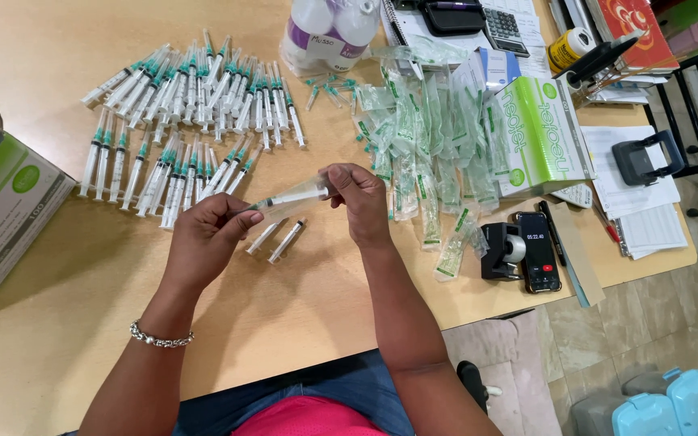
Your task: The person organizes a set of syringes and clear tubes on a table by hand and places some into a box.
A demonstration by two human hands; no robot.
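Note:
Both my hands hold one clear syringe with a green needle end, level above the wooden table. My left hand pinches its needle end. My right hand grips the other end, where a clear wrapper hangs around the barrel. Two loose syringes lie on the table just below my hands. Several unwrapped syringes with green ends lie in rows at the back left. A heap of clear and green wrappers lies to the right of my right hand.
A green and white box lies at the right, another open box at the left edge. A tape dispenser, a phone, a bottle pack, a calculator and papers sit around.

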